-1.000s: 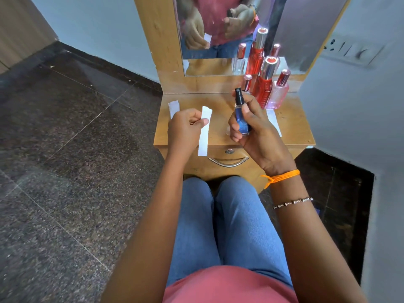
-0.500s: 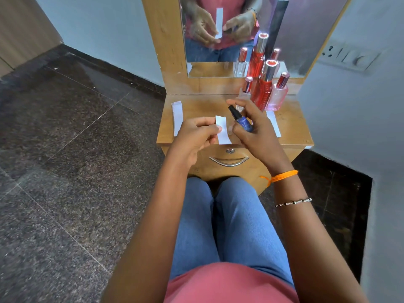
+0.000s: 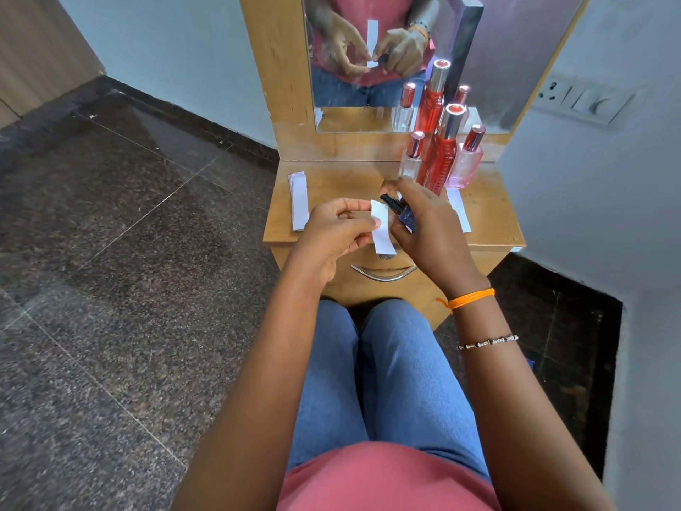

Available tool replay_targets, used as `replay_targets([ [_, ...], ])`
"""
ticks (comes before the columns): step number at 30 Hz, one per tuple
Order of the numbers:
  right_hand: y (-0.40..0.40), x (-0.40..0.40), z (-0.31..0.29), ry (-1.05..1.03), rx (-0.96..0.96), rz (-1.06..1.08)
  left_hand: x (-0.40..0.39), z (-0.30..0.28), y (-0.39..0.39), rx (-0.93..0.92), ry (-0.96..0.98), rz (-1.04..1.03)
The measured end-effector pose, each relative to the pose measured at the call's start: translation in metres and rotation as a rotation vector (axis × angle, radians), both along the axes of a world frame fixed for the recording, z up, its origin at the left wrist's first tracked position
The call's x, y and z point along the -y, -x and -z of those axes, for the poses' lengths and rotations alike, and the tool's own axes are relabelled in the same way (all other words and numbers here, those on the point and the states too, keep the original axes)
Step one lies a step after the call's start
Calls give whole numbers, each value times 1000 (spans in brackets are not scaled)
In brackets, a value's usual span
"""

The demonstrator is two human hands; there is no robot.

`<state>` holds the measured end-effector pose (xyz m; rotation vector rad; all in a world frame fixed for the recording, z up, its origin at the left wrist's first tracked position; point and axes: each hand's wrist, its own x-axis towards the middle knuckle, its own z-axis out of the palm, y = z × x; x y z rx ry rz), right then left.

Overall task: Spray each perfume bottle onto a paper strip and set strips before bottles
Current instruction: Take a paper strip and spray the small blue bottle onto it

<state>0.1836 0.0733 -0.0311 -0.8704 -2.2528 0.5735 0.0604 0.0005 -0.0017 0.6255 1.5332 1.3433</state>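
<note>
Now my left hand (image 3: 331, 234) pinches a paper strip (image 3: 381, 228) above the wooden table's (image 3: 331, 186) front edge, my right hand (image 3: 423, 230) clamped on the tilted blue bottle (image 3: 405, 215); red bottles (image 3: 440, 160) crowd the back right corner, spare strips (image 3: 299, 201) lie left, dark stone floor (image 3: 129, 234) around.

- Three perfume bottles (image 3: 440, 156) crowd the back right corner of the tabletop (image 3: 353, 178), against the mirror (image 3: 387, 86).
- A stack of paper strips (image 3: 299, 201) lies along the left edge; one strip (image 3: 458, 212) lies before the bottles.
- Both hands (image 3: 331, 234) (image 3: 427, 230) hover over the front edge, blocking the centre.
- Bare wood stays open between the stack and the bottles, at the back.
</note>
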Motion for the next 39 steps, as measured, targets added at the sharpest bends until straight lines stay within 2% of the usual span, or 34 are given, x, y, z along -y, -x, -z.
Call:
replay_targets([
  [17, 0, 3, 1, -12, 12, -47, 0, 5, 1, -27, 5, 28],
  [25, -2, -2, 0, 54, -39, 24, -2, 11, 3, -49, -6, 16],
  [28, -6, -5, 3, 69, -29, 62, -10, 19, 10, -177, 10, -35],
  [33, -7, -5, 2, 100, -59, 104, -39, 33, 26, -580, 110, -72],
  [39, -11, -13, 5, 120, -71, 125, -62, 43, 29, -814, 185, -40],
])
